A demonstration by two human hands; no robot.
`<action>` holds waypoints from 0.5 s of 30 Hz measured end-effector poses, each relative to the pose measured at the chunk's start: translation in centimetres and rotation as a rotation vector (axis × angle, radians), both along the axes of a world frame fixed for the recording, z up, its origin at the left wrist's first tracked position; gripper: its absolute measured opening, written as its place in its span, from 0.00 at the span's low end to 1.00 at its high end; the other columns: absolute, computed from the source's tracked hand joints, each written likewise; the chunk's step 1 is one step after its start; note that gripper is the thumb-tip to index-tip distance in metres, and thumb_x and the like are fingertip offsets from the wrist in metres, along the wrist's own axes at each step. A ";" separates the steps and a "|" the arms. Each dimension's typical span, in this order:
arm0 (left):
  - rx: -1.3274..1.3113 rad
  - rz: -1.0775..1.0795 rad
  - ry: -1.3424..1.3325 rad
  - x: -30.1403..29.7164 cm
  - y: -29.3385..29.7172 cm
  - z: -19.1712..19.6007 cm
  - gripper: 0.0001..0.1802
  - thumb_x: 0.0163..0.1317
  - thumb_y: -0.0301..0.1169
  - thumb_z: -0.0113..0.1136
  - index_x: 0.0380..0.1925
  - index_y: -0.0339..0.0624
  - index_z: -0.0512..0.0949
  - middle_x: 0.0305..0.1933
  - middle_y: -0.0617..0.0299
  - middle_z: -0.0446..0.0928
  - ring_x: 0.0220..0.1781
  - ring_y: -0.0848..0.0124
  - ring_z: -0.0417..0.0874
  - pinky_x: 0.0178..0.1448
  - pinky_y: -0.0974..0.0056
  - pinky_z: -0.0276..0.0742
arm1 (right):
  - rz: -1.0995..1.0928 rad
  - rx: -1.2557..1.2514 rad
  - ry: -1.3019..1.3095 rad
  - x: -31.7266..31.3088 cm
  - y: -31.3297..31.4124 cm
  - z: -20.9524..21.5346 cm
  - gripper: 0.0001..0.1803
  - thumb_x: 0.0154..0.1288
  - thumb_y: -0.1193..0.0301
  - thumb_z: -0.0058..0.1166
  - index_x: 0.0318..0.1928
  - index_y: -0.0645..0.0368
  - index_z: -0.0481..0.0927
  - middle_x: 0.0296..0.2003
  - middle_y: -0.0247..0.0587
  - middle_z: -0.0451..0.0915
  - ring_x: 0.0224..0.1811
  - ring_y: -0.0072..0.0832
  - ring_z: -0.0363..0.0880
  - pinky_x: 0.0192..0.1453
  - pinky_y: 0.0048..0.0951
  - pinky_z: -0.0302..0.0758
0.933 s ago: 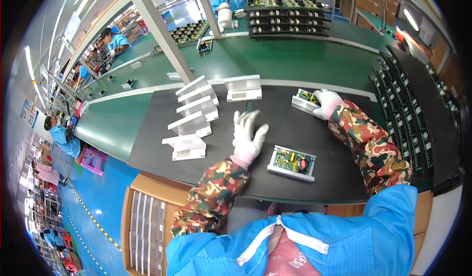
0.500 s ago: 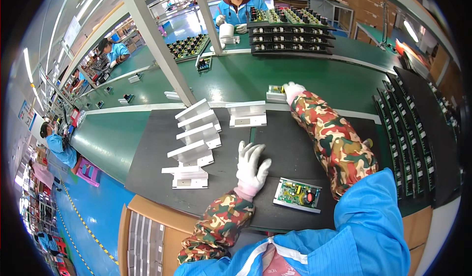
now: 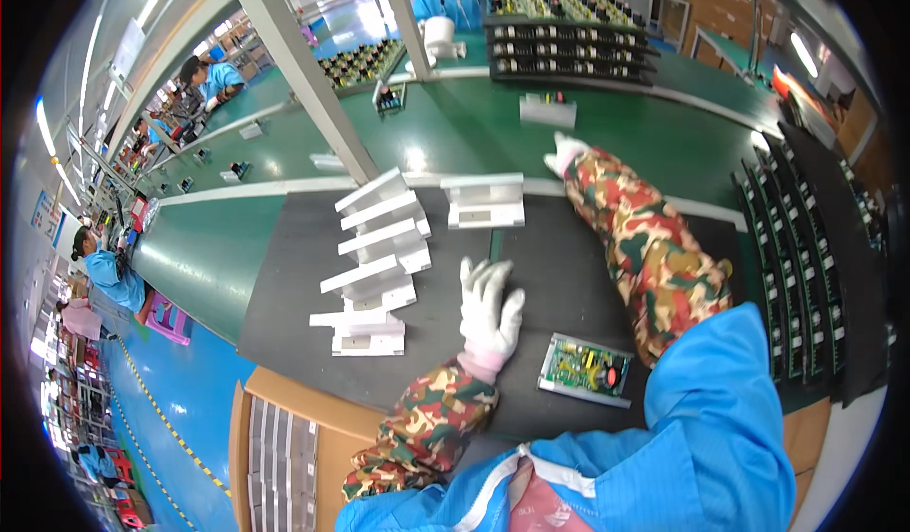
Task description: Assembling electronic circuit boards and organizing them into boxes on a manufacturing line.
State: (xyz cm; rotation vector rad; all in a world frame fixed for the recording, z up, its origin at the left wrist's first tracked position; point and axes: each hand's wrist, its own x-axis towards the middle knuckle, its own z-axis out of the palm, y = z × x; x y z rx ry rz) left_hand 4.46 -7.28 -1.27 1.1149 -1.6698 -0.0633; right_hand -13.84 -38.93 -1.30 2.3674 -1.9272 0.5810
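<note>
My left hand (image 3: 490,309), in a white glove, lies on the black mat (image 3: 436,380) with fingers stretched out and nothing in them. My right hand (image 3: 566,153), also gloved, reaches over the near edge of the green conveyor belt (image 3: 654,144); its fingers look apart and empty. Beyond it on the belt sits a metal bracket with a circuit board (image 3: 548,112), not touching the hand. A green circuit board in a metal tray (image 3: 586,371) rests on the mat between my forearms. Several bare metal brackets (image 3: 374,290) stand in a column left of my left hand; another bracket (image 3: 483,200) stands ahead of it.
Black racks of boards (image 3: 791,267) stand at the right. Stacked black trays of boards (image 3: 569,54) are across the belt, beside a co-worker in blue (image 3: 450,3). A metal post (image 3: 303,68) rises left of centre. An open carton of metal parts (image 3: 284,456) sits at lower left.
My right hand has let go of the bracket with the board, which now lies farther along on the belt. The co-worker opposite has lifted something green. My left hand stays on the mat.
</note>
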 end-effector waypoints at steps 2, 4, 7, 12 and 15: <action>0.020 0.056 0.001 1.0 0.3 -0.6 0.21 0.66 0.36 0.55 0.56 0.36 0.73 0.53 0.51 0.76 0.61 0.48 0.71 0.74 0.41 0.53 | 0.197 0.074 -0.024 2.7 2.2 2.1 0.34 0.57 0.53 0.56 0.59 0.63 0.71 0.47 0.58 0.81 0.50 0.52 0.79 0.55 0.44 0.76; 0.022 0.115 -0.010 2.3 0.5 -0.9 0.20 0.67 0.36 0.54 0.56 0.36 0.73 0.53 0.51 0.76 0.60 0.47 0.71 0.74 0.42 0.53 | 0.452 0.061 -0.027 4.3 7.1 4.9 0.32 0.62 0.55 0.53 0.61 0.61 0.71 0.56 0.59 0.76 0.57 0.51 0.75 0.61 0.43 0.72; -0.027 0.153 0.002 3.4 0.4 -1.5 0.20 0.69 0.37 0.52 0.56 0.36 0.74 0.53 0.49 0.75 0.60 0.48 0.72 0.74 0.43 0.54 | 0.706 0.444 -0.140 3.3 16.8 11.3 0.33 0.62 0.54 0.57 0.62 0.60 0.72 0.57 0.54 0.76 0.60 0.44 0.74 0.64 0.38 0.70; -0.042 0.111 0.020 1.7 -0.5 -1.7 0.19 0.70 0.37 0.50 0.55 0.37 0.75 0.51 0.51 0.76 0.58 0.51 0.73 0.74 0.42 0.53 | 0.788 0.548 0.223 -3.9 29.9 12.0 0.46 0.51 0.39 0.60 0.63 0.59 0.71 0.50 0.55 0.77 0.52 0.51 0.77 0.56 0.45 0.74; -0.064 0.103 0.010 1.3 -0.5 -1.9 0.18 0.70 0.37 0.51 0.53 0.38 0.76 0.51 0.52 0.76 0.58 0.53 0.73 0.74 0.43 0.53 | 0.759 0.483 0.353 -5.1 36.2 10.3 0.42 0.47 0.42 0.66 0.58 0.55 0.74 0.45 0.45 0.76 0.48 0.40 0.79 0.53 0.40 0.75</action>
